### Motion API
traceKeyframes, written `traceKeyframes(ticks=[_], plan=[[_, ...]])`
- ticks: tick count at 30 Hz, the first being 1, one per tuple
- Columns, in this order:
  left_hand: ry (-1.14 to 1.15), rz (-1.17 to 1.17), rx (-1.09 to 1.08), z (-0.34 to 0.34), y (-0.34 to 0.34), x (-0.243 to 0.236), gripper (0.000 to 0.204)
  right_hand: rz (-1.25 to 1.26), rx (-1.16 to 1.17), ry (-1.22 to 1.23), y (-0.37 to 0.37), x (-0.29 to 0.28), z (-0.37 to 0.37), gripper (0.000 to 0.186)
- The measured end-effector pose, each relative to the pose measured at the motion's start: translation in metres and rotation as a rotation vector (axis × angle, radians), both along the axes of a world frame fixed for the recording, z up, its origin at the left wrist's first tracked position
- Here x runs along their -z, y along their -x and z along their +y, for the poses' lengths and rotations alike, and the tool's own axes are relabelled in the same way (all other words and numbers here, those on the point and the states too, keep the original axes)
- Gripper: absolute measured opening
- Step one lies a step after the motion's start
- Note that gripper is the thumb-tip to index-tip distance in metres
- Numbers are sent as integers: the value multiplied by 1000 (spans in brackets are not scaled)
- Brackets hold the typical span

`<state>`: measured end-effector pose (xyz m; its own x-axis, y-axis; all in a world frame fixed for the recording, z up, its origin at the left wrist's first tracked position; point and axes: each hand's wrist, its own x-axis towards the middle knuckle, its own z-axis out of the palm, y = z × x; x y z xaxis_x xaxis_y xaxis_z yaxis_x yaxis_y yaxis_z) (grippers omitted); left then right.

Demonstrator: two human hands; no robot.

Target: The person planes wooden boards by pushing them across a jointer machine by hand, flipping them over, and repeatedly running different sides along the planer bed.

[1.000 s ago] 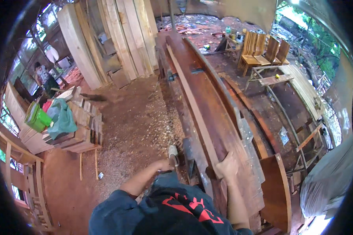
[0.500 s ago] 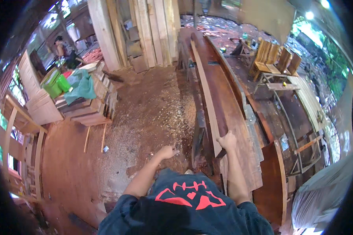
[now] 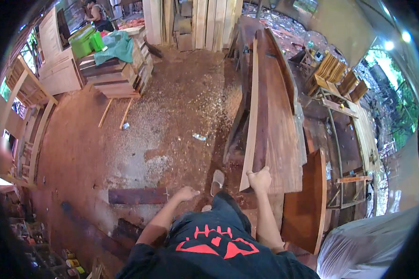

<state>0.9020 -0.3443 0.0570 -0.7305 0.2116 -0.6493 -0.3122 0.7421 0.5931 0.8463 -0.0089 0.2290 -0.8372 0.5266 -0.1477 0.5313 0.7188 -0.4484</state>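
Note:
My right hand [image 3: 260, 178] grips the near end of a narrow pale board [image 3: 250, 144], which lies lengthwise over wider dark reddish planks [image 3: 284, 153] on a long workbench along the right of centre. My left hand [image 3: 187, 193] hangs left of the bench, over the floor, with loosely curved fingers and nothing visible in them. A short dark plank [image 3: 137, 196] lies on the floor beyond my left forearm, and a sandalled foot [image 3: 217, 180] shows between my hands.
Stacked timber with green bins [image 3: 86, 42] stands back left, near another person [image 3: 97, 14]. Upright boards [image 3: 205, 25] lean at the back. Wooden chairs [image 3: 330, 69] and a pole frame [image 3: 341, 181] are right; a wooden frame [image 3: 30, 135] stands left.
The view has shifted, bringing more floor near my feet into sight. My left hand has moved out from my waist. The pale board, still in my right hand, sits nearer the bench's near end.

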Motion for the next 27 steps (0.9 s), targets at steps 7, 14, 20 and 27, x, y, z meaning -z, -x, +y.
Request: traceKeyframes(ticks=[7, 14, 20, 27], plan=[[-259, 7, 106, 80, -76, -37, 53, 21, 20, 30, -144, 7, 14, 71], [-330, -36, 247, 183, -149, -12, 62, 13, 6, 138, -300, 7, 66, 71], [-704, -420, -114, 227, -270, 0, 66, -27, 170, 1103, -392, 56, 123, 56], [-618, -301, -420, 227, -325, -2, 67, -11, 183, 802, -439, 167, 124, 64]])
